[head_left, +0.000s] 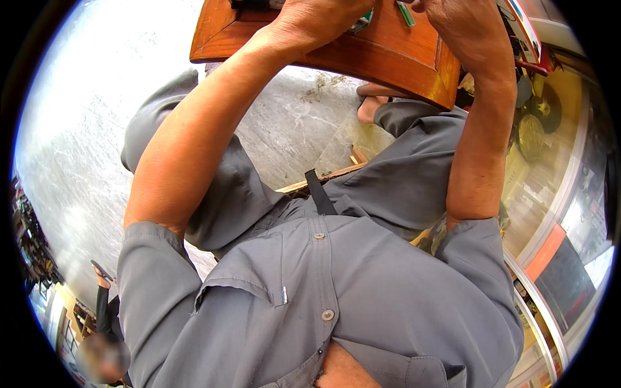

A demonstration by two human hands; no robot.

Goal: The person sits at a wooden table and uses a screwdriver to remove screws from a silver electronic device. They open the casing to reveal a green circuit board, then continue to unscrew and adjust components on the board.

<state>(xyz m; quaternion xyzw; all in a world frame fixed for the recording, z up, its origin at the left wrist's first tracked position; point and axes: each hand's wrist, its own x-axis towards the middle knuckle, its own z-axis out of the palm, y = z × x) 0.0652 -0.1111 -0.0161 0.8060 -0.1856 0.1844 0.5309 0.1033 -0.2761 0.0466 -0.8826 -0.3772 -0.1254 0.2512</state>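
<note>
My left hand is over the far part of a reddish-brown wooden table, cut off by the upper edge so that its fingers do not show. Beside it, partly covered by it, is a small green and clear item; whether the hand touches it I cannot tell. My right hand is above the table's right side. A bit of its curled fingers shows at the upper edge, and what they hold, if anything, is out of sight. A slim green strip lies close to these fingertips, between both hands.
A dark object sits at the table's far left edge. To the right stands a glass display case with round brass-coloured pieces. My knees are under the table on both sides. Another person is at the lower left, on the pale floor.
</note>
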